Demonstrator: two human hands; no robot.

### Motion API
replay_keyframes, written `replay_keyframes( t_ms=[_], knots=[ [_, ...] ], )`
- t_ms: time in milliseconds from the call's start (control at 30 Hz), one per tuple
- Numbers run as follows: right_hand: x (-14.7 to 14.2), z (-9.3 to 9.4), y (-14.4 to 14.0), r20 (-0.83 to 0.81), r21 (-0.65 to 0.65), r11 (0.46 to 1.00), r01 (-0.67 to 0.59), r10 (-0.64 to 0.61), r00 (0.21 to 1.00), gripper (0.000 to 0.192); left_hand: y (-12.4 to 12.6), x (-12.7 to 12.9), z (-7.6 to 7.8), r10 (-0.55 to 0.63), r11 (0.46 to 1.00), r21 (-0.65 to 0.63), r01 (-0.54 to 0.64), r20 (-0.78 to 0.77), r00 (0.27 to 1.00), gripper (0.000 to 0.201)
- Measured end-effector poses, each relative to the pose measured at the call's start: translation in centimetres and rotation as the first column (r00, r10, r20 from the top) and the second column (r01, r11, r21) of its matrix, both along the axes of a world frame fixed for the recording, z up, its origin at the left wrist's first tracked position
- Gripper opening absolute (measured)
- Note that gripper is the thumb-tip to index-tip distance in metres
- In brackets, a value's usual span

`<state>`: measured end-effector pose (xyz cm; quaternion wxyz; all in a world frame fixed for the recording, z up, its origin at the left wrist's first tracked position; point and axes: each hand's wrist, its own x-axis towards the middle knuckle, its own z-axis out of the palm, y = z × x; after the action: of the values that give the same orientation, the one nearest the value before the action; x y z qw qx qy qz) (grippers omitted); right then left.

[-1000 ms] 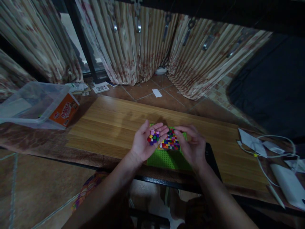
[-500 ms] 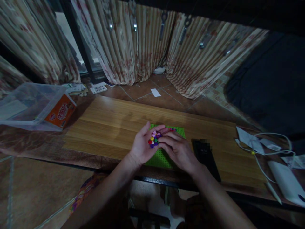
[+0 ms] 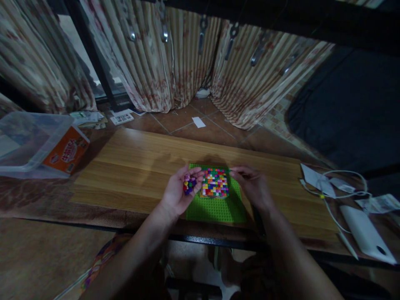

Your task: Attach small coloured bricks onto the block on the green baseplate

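My left hand [image 3: 175, 192] is cupped palm up over the left side of a green studded baseplate [image 3: 215, 211]. In its palm lies a small heap of toy bricks [image 3: 189, 185] in purple, red, yellow, white and green. On the baseplate stands a square block of many-coloured bricks [image 3: 215, 182], set close together in rows. My right hand [image 3: 255, 186] is at the block's upper right corner, thumb and finger pinched together on what looks like a small green brick [image 3: 231, 169]. Its other fingers are partly hidden.
A dark phone [image 3: 258, 221] lies partly under my right forearm. At left stands a clear plastic bin [image 3: 34, 143] with an orange label. A white power bank [image 3: 367, 233], a cable [image 3: 339, 221] and papers [image 3: 317, 179] lie at right on the wooden board's [image 3: 125, 166] side.
My hands have moved apart: the right from the left palm to the block's right corner, the left slightly leftward with its bricks. The block is now uncovered. The view has shifted a little.
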<state>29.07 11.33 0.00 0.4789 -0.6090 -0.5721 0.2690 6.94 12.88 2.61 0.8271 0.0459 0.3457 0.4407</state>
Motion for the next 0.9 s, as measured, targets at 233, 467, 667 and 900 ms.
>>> replay_keyframes(
  t_ms=[233, 467, 667, 900],
  knots=[
    [-0.3, -1.4, 0.8, -0.073, -0.064, 0.996, -0.061, 0.056, 0.996, 0.010, 0.1, 0.0, -0.1, 0.002, 1.000, -0.025, -0.004, -0.070, 0.998, 0.027],
    [-0.9, -1.9, 1.4, -0.317, -0.110, 0.993, -0.035, -0.002, 0.948, 0.012, 0.1, 0.1, 0.2, -0.004, 1.000, -0.015, 0.002, -0.094, 0.996, 0.026],
    [-1.5, -1.9, 1.3, -0.565, -0.211, 0.975, -0.063, -0.070, 0.822, 0.024, 0.1, 0.1, 0.1, -0.004, 1.000, -0.011, 0.002, -0.114, 0.993, 0.025],
    [-1.6, -2.4, 1.6, -0.600, -0.251, 0.967, -0.045, -0.118, 0.791, 0.028, 0.0, 0.2, 0.0, -0.009, 1.000, -0.006, 0.008, -0.085, 0.996, 0.026]
  ],
)
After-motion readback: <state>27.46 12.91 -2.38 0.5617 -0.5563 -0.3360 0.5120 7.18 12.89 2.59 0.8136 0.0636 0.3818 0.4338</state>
